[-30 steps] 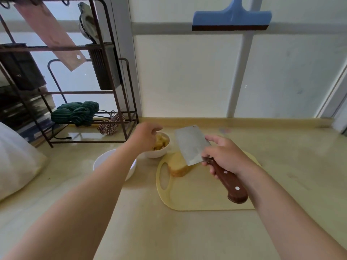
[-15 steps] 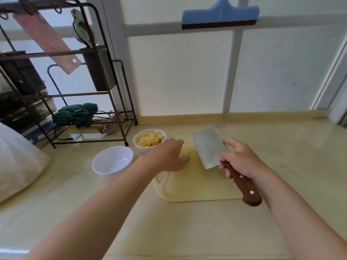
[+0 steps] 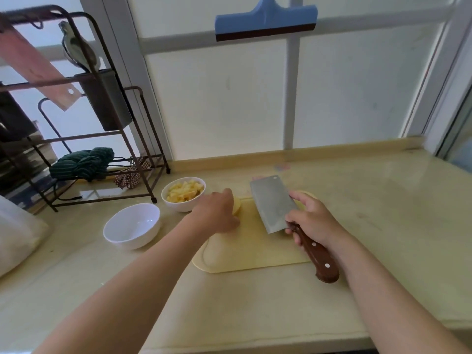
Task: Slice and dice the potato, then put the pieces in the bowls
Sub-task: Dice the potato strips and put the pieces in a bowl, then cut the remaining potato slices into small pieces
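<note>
Two bowls stand on the counter (image 3: pixel 383 213) off the left edge of the cutting board (image 3: pixel 255 254): the far bowl (image 3: pixel 184 203) holds diced potato (image 3: pixel 184 191), and the near bowl (image 3: pixel 131 226) shows only its white interior.

Location of the workpiece: the remaining potato piece (image 3: pixel 237 207) lies at the far left corner of the board, under the left hand (image 3: pixel 217 213).

Hand states:
- Left hand: palm down over the potato piece, fingers curled toward it. Contact appears likely, but the grip itself is hidden beneath the hand.
- Right hand (image 3: pixel 314 221): closed around the wooden handle of the cleaver (image 3: pixel 274 204), near the blade. The blade lies tilted above the middle of the board, apart from the potato.

Handling assessment: raw potato is judged firm and moderately dense, with wet, slippery cut faces. It will not deform under finger pressure, but may skid on the smooth board. Seat a flat cut face downward and hold the piece from above, on the side away from the blade, with fingertips tucked back. Diced pieces are light and loose; gather them in a cupped hand or on the flat of the blade.

Obscured items:
- Most of the potato piece is covered; its full shape and size cannot be determined.
- The left fingertips are not visible.
- The far right corner of the board is masked by the right hand.
</note>
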